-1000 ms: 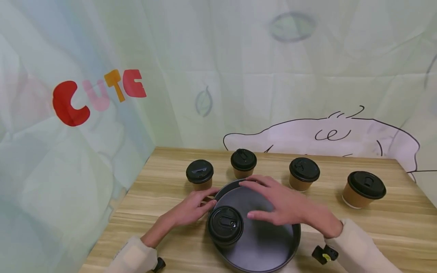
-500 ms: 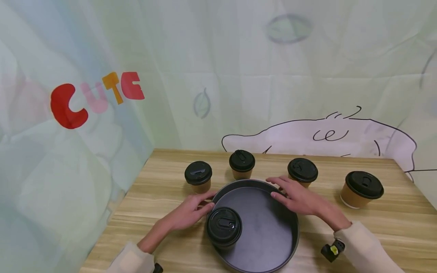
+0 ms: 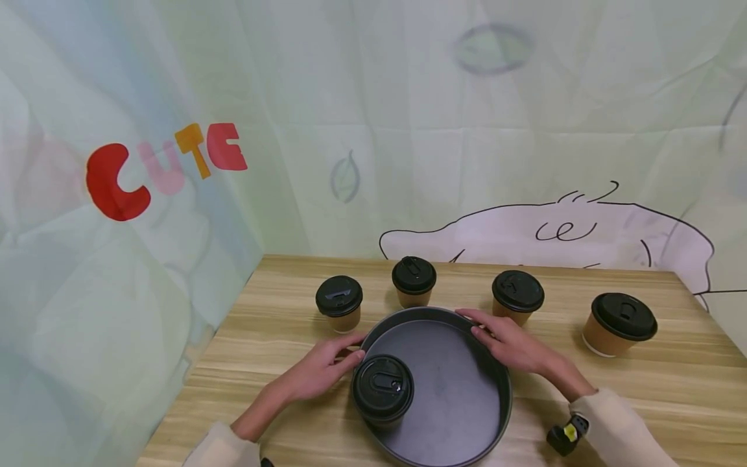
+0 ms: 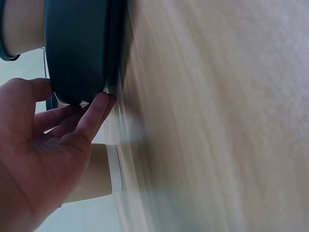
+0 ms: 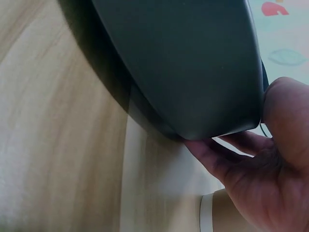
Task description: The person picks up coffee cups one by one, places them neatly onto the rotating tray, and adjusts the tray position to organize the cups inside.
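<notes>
A round dark grey pan (image 3: 446, 389) lies on the wooden table, with one lidded paper coffee cup (image 3: 383, 389) upright inside at its left. My left hand (image 3: 321, 368) grips the pan's left rim, thumb at the top edge and fingers against the outer wall. In the left wrist view the fingertips (image 4: 99, 104) reach low by the pan's base. On the far right side my right hand (image 3: 513, 340) holds the rim too. The right wrist view shows its thumb (image 5: 285, 99) at the edge and its fingers (image 5: 212, 157) by the bottom.
Behind the pan stand two lidded coffee cups, a left cup (image 3: 340, 301) and a middle cup (image 3: 414, 280). To the right are another cup (image 3: 517, 295) and a wider cup (image 3: 620, 323). A printed curtain (image 3: 362, 130) hangs beyond the table (image 3: 262, 311).
My right hand has moved from over the pan to its right rim and taken hold there. The left hand stays at the left rim. The pan and cups look unmoved.
</notes>
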The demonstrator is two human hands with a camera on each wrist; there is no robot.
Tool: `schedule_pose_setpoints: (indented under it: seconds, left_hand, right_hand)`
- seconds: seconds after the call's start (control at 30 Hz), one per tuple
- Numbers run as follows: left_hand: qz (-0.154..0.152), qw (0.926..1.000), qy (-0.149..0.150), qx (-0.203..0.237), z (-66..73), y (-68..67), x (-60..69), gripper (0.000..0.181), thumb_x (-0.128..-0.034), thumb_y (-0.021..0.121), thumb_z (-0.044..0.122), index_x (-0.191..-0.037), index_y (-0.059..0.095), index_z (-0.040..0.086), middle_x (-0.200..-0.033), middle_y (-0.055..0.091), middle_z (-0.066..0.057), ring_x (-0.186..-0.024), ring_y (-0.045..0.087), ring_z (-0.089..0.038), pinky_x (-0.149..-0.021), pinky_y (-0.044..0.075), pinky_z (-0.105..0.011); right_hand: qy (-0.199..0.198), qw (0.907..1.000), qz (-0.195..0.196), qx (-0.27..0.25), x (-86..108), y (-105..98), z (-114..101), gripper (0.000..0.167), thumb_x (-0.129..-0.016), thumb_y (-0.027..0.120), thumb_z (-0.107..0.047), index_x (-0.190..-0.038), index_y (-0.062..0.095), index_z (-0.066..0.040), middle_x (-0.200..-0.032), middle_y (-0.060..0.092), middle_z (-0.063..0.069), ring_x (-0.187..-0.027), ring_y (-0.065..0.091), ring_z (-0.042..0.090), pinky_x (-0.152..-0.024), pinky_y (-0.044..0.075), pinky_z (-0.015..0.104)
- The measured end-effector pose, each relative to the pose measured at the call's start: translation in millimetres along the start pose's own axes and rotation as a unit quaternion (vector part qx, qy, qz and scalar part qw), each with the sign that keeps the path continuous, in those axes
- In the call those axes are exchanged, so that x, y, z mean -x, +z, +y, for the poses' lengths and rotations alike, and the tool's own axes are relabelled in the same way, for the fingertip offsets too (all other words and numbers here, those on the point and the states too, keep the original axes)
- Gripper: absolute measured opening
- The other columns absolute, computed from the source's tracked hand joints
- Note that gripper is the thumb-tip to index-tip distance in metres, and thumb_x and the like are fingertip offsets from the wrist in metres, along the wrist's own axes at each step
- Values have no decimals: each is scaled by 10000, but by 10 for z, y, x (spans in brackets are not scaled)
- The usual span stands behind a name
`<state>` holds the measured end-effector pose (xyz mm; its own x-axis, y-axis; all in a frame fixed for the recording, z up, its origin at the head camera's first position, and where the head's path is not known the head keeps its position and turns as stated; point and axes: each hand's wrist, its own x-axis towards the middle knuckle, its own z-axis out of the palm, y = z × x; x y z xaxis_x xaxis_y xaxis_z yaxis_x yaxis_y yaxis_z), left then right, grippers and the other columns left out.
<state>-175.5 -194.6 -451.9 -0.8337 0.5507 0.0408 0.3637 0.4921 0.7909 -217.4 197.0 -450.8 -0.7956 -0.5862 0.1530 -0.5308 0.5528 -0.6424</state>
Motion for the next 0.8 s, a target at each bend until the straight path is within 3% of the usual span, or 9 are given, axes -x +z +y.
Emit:
schedule_pose_setpoints:
  seconds: [0.23,0.5,0.8]
  left_hand:
    - [29,10000,87,-21,3,4,-18,396,-1118,501,241,-1455,587,53,-1344,675,-60,-1248,616,-199,-1048,505,-381]
    - [137,9999,45,16,-17,2,-25,413,-1127,468,225,-1480,565,32,-1428,623,-84,-1339,544,-234,-1121,435,-447]
    - [141,9988,-57,459,-20,-1,-37,420,-1127,460,185,-1479,538,-32,-1457,591,-150,-1368,511,-276,-1113,403,-287]
  right_hand:
    - [105,9998,191,-28,69,22,14,420,-1102,504,-113,-1518,518,-57,-1461,599,94,-1184,596,179,-962,514,451]
    - [345,9987,289,-239,161,42,4,426,-1098,513,-116,-1520,514,-57,-1463,592,90,-1257,575,223,-1020,492,503]
    - [549,9967,281,-532,281,54,-40,432,-1099,515,-120,-1526,493,-57,-1481,558,161,-1229,612,272,-982,530,420]
